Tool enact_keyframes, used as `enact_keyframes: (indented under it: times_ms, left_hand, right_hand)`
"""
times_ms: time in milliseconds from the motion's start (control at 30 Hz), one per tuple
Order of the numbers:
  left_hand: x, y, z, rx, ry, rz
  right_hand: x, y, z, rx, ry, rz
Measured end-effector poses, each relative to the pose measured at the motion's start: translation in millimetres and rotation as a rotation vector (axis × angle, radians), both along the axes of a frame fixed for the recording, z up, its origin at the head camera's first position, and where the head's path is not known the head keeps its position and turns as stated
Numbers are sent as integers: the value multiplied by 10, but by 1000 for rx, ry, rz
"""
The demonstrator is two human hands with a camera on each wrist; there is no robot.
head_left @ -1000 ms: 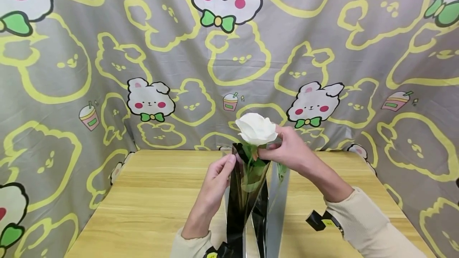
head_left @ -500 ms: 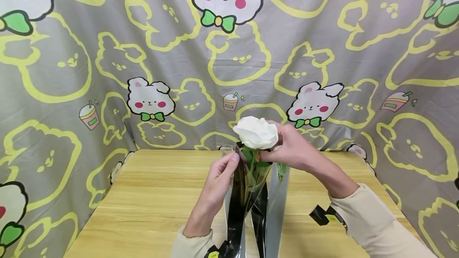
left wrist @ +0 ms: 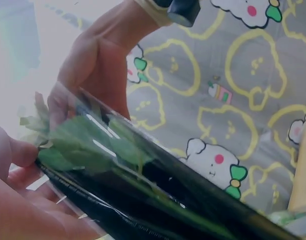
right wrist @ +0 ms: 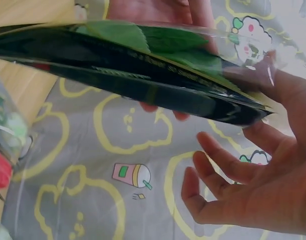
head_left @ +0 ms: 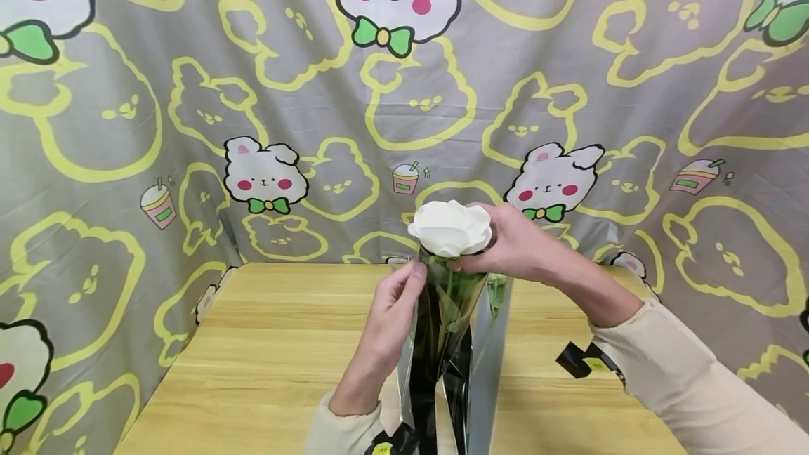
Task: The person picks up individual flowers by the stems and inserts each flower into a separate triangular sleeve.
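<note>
A white rose (head_left: 450, 227) stands upright in the mouth of a clear and black flower sleeve (head_left: 425, 371); its green leaves (right wrist: 175, 42) show through the film. My left hand (head_left: 392, 318) pinches the left rim of the sleeve, thumb on the near side, just below the bloom. On the other side my right hand (head_left: 521, 248) pinches the sleeve's rim under the petals, its thumb in front and its fingertips partly hidden behind the bloom. In the right wrist view the remaining fingers (right wrist: 212, 175) of the right hand curl loosely below the sleeve's edge.
Behind the sleeve lies a long grey wrapper (head_left: 489, 371) with green leaves (head_left: 497, 293) at its far end. A red flower (right wrist: 0, 172) shows at the right wrist view's left edge. A cartoon-print curtain (head_left: 392, 90) surrounds the wooden table (head_left: 272, 350).
The rose has settled slightly and turned its bloom toward me. The sleeve's mouth has widened to the right with my right hand, and my left hand has shifted slightly right and up.
</note>
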State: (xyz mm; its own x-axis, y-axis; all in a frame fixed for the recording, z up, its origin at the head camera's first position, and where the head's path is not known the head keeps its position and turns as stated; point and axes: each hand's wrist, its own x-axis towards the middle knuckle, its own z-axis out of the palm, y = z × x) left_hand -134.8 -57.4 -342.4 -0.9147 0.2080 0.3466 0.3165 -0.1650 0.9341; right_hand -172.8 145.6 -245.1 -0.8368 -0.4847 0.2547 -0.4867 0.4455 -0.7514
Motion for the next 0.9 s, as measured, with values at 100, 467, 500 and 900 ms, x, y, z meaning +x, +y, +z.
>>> enact_keyframes:
  times_ms: [100,467,500,900]
  left_hand:
    - [26,5,-22,46,-7,5]
    - [1,-3,-20,29,-32,-93]
    - [1,-15,-10,28,-36,-128]
    - [-143,40,311,-18,187,-15]
  right_hand:
    - [-16,-9,38,78,16,21]
    - [-1,-9,157,82,31,2]
    - [4,-7,170,71,34,-7]
    - [29,52,406,72,84,-100]
